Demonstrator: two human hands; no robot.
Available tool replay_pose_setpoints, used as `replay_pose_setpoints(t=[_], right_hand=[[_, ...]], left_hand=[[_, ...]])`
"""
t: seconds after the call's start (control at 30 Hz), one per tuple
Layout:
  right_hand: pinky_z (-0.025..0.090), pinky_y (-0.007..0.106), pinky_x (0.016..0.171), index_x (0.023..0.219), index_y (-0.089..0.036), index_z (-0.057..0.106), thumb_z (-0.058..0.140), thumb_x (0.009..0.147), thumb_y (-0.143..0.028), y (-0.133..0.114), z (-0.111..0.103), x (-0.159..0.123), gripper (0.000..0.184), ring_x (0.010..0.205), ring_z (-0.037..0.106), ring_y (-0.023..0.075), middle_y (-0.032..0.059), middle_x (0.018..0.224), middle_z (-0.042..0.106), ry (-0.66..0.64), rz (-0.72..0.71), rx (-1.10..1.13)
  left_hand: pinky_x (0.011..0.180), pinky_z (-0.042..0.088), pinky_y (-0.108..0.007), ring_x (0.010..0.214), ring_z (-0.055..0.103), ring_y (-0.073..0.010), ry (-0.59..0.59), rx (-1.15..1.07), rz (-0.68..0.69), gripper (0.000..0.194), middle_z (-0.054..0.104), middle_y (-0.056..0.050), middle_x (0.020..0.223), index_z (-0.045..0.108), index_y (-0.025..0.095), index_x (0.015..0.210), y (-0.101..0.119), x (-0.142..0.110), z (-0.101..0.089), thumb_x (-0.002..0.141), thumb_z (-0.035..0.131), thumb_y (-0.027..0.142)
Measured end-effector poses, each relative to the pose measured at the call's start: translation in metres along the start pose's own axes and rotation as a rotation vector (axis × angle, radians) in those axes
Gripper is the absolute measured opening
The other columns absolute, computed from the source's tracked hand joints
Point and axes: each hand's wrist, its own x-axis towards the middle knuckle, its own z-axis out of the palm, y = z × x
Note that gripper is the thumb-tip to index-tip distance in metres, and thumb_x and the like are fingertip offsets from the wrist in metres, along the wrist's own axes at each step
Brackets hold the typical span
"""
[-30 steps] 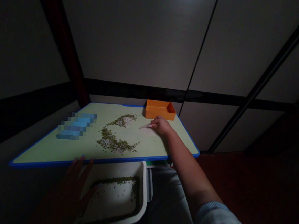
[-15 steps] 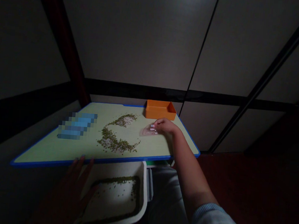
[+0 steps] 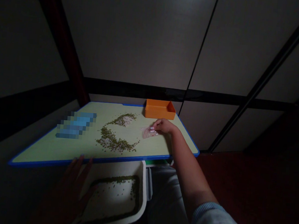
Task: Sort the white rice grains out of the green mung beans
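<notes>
My right hand [image 3: 163, 125] is closed in a pinch on a clear, pinkish protractor [image 3: 146, 132], held at the right part of a pale yellow-green tabletop [image 3: 81, 151] with a blue edge. To its left, small green beans [image 3: 117, 143], like mung beans, are spread in a curved band with whitish patches among them. My left hand [image 3: 68, 185], in deep shadow, has its fingers stretched and apart over the left side of a white bin [image 3: 144, 194]. Its fingertips reach the table's front edge. More green beans [image 3: 125, 179] lie inside the bin, mostly along its walls.
An orange open box [image 3: 159, 113] stands at the table's back right corner, just beyond my right hand. A blurred-out blue item [image 3: 77, 125] lies on the left side. Behind the table rise panelled cabinet doors [image 3: 134, 38]. Dark red floor [image 3: 231, 187] shows at right.
The protractor has shifted slightly to the right and its outline is sharper now. My right hand stays pinched on it. My left hand is practically unchanged.
</notes>
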Motion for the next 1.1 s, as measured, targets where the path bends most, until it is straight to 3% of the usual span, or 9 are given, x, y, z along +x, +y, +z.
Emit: replay_pose_setpoints(t=[0.37, 0.77, 0.93, 1.1], right_hand=[[0.030, 0.020, 0.046, 0.059, -0.011, 0.060, 0.071, 0.062, -0.037, 0.002, 0.007, 0.008, 0.029, 0.046, 0.041, 0.0068, -0.0020, 0.049, 0.051, 0.058, -0.141, -0.018], [0.034, 0.021, 0.048, 0.063, -0.012, 0.062, 0.073, 0.061, -0.039, -0.003, 0.010, 0.004, 0.030, 0.052, 0.046, 0.0091, -0.0002, 0.054, 0.054, 0.116, -0.090, 0.034], [0.035, 0.023, 0.051, 0.064, -0.014, 0.059, 0.070, 0.065, -0.045, -0.003, -0.002, 0.003, 0.033, 0.053, 0.047, 0.0102, 0.0007, 0.058, 0.055, 0.352, -0.079, 0.096], [0.028, 0.022, 0.049, 0.057, -0.016, 0.055, 0.061, 0.074, -0.046, 0.006, -0.013, 0.010, 0.035, 0.050, 0.039, 0.0087, -0.0017, 0.053, 0.046, 0.577, -0.014, -0.242]], left_hand=[[0.101, 0.041, -0.050, 0.140, 0.020, -0.0298, -0.017, -0.032, -0.036, 0.073, 0.016, -0.013, 0.154, 0.017, 0.021, 0.143, 0.003, 0.001, -0.003, 0.080, 0.034, 0.056], [0.105, 0.038, -0.050, 0.140, 0.018, -0.0299, -0.045, -0.060, -0.048, 0.075, 0.017, -0.014, 0.153, 0.022, 0.019, 0.142, 0.003, 0.002, -0.003, 0.080, 0.035, 0.059], [0.104, 0.038, -0.051, 0.140, 0.020, -0.0304, -0.038, -0.060, -0.046, 0.075, 0.022, -0.016, 0.152, 0.027, 0.017, 0.140, 0.003, 0.004, -0.007, 0.079, 0.033, 0.060], [0.105, 0.037, -0.049, 0.139, 0.022, -0.0301, -0.031, -0.054, -0.035, 0.073, 0.021, -0.015, 0.152, 0.026, 0.017, 0.140, 0.003, 0.002, -0.007, 0.080, 0.034, 0.058]])
